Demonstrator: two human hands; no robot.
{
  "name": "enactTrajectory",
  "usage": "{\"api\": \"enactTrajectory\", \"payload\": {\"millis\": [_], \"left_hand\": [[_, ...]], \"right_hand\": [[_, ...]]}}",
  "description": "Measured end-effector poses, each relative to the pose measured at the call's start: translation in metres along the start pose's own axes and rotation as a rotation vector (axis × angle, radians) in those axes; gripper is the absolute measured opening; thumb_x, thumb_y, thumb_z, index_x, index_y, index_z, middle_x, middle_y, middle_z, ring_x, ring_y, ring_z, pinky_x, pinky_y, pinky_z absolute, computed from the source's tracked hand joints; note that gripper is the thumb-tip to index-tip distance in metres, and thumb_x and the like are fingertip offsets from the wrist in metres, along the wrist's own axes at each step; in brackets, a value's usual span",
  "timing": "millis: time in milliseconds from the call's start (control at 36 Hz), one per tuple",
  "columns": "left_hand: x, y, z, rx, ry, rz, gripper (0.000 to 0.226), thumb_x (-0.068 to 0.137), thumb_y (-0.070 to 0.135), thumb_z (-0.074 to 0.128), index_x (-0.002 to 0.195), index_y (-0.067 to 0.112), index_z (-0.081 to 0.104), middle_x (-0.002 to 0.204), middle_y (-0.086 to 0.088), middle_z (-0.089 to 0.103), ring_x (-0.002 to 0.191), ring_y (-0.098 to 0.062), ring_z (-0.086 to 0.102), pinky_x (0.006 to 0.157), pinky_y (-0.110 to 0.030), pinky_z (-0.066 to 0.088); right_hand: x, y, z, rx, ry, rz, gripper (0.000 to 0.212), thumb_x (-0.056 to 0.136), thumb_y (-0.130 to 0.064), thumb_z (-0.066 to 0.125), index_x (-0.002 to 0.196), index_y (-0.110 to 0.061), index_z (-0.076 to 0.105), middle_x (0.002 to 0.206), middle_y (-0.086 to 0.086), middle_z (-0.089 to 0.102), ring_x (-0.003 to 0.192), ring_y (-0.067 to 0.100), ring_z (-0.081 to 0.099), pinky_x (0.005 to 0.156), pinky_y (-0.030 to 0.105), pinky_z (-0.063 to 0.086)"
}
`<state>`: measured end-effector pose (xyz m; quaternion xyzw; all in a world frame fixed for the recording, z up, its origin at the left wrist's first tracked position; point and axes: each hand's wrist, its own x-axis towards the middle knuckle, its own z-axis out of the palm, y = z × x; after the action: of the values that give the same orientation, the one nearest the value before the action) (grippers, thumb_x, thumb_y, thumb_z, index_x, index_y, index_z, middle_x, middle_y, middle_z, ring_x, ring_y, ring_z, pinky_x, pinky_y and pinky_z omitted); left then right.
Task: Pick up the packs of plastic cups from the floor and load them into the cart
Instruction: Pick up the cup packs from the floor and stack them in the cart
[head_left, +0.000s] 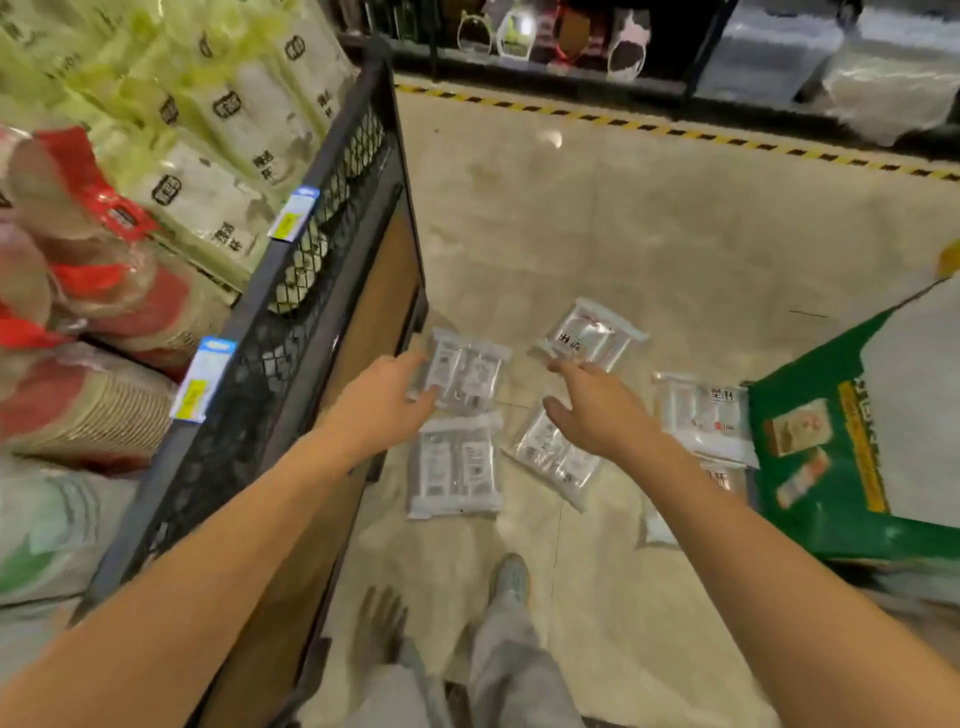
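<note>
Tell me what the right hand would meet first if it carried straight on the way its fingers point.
The farthest clear pack of cups on the floor, directly ahead of the outstretched fingers of the right hand. They may be touching it now; depth is unclear.

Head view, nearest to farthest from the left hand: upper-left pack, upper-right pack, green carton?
1. Upper-left pack, right at the left hand, beside the cart.
2. Upper-right pack, farther right.
3. Green carton, far right.
</note>
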<state>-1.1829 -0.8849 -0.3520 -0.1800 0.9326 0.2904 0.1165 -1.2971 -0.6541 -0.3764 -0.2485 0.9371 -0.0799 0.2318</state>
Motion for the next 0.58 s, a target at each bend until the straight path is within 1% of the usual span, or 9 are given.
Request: {"api": "enactTrajectory", "payload": {"millis": [83,167,278,333,389,417,472,528,583], "left_hand": [[0.042,-0.025,0.041,-0.046,-0.033,-0.095,0.053,0.096,0.028,0.055,0.145,0.017,0.04,0.138,-0.013,0.05,0.116,-0.028,0.054,0.085,-0.028,0.041],[0.078,-0.063,0.09,-0.074,-0.065,-0.159,0.056,0.094,0.027,0.059,0.146,0.016,0.041,0.141,-0.012,0.049,0.12,-0.027,0.053,0.094,-0.031,0.042],[0.115,-0.125,0.161,-0.164,-0.085,-0.221,0.051,0.094,0.029,0.059,0.143,0.021,0.045,0.138,-0.004,0.052,0.122,-0.019,0.053,0.089,-0.026,0.041],[0.134,-0.156,0.199,-0.21,-0.1,-0.247,0.051,0.095,0.029,0.058,0.144,0.021,0.045,0.139,-0.002,0.05,0.126,-0.018,0.05,0.095,-0.027,0.041],[0.151,-0.187,0.242,-0.261,-0.127,-0.286,0.047,0.096,0.028,0.056,0.142,0.022,0.046,0.137,0.0,0.049,0.125,-0.016,0.049,0.099,-0.028,0.04],[0.16,-0.203,0.264,-0.284,-0.132,-0.317,0.047,0.096,0.026,0.057,0.141,0.024,0.046,0.136,0.0,0.049,0.124,-0.016,0.049,0.1,-0.029,0.041],[0.178,-0.239,0.308,-0.273,-0.123,-0.347,0.053,0.094,0.024,0.059,0.144,0.026,0.043,0.134,-0.001,0.048,0.125,-0.021,0.049,0.103,-0.036,0.043],[0.194,-0.272,0.347,-0.282,-0.145,-0.335,0.061,0.091,0.031,0.061,0.147,0.032,0.037,0.134,0.002,0.045,0.125,-0.017,0.046,0.104,-0.037,0.041],[0.208,-0.302,0.384,-0.307,-0.154,-0.354,0.065,0.087,0.042,0.057,0.147,0.04,0.033,0.137,0.006,0.041,0.126,-0.013,0.043,0.105,-0.036,0.04]], "right_hand": [[0.042,0.014,0.043,0.064,-0.059,0.006,0.051,0.103,-0.035,0.051,0.151,-0.021,0.039,0.145,0.013,0.052,0.132,0.035,0.051,0.098,0.046,0.049],[0.079,0.029,0.097,0.121,-0.127,0.019,0.051,0.103,-0.035,0.052,0.15,-0.02,0.039,0.135,0.016,0.056,0.123,0.036,0.056,0.096,0.046,0.051],[0.125,0.056,0.188,0.201,-0.193,0.054,0.05,0.102,-0.036,0.052,0.149,-0.023,0.041,0.132,0.014,0.06,0.123,0.034,0.058,0.097,0.045,0.051],[0.147,0.071,0.237,0.239,-0.219,0.079,0.051,0.102,-0.036,0.052,0.151,-0.025,0.04,0.135,0.014,0.059,0.126,0.033,0.057,0.101,0.046,0.049],[0.168,0.085,0.287,0.273,-0.241,0.089,0.053,0.103,-0.035,0.053,0.152,-0.024,0.038,0.14,0.014,0.057,0.131,0.032,0.054,0.104,0.047,0.047],[0.18,0.093,0.314,0.289,-0.245,0.088,0.054,0.103,-0.034,0.054,0.153,-0.023,0.038,0.142,0.014,0.056,0.132,0.032,0.054,0.105,0.047,0.047],[0.203,0.107,0.366,0.328,-0.255,0.094,0.056,0.103,-0.033,0.055,0.155,-0.022,0.037,0.145,0.014,0.056,0.133,0.031,0.054,0.107,0.046,0.046],[0.225,0.119,0.417,0.37,-0.248,0.086,0.059,0.103,-0.032,0.056,0.157,-0.023,0.035,0.151,0.011,0.052,0.137,0.028,0.051,0.112,0.045,0.044],[0.247,0.129,0.464,0.398,-0.228,0.064,0.061,0.103,-0.03,0.057,0.158,-0.024,0.033,0.155,0.006,0.049,0.139,0.027,0.049,0.114,0.044,0.041]]}}
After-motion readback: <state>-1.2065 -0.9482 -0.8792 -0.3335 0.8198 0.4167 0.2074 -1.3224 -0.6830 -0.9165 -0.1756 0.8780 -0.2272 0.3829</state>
